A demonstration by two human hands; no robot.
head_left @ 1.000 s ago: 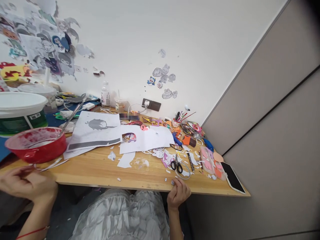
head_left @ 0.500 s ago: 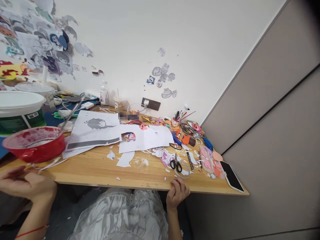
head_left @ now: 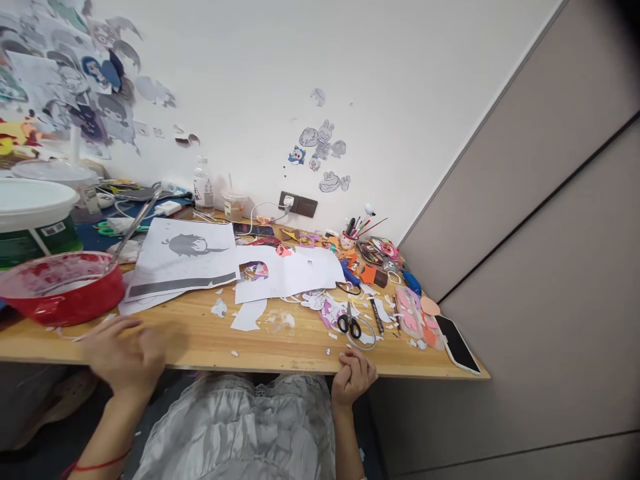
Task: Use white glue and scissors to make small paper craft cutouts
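The wooden tabletop (head_left: 200, 337) carries a red bowl (head_left: 63, 293) at its left end, printed sheets (head_left: 183, 263) in the middle and black-handled scissors (head_left: 349, 324) near the front edge. The left hand (head_left: 125, 353) lies blurred over the front edge, fingers spread and loosely curled, holding nothing. The right hand (head_left: 353, 377) curls its fingers onto the edge just below the scissors. No label or writing is legible.

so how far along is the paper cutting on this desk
Partly done, by the look: cut-out figures and scraps lie beside the scissors. Nothing is in hand; the left hand is on the desk edge, the right hand grips it. The printed sheet looks uncut.
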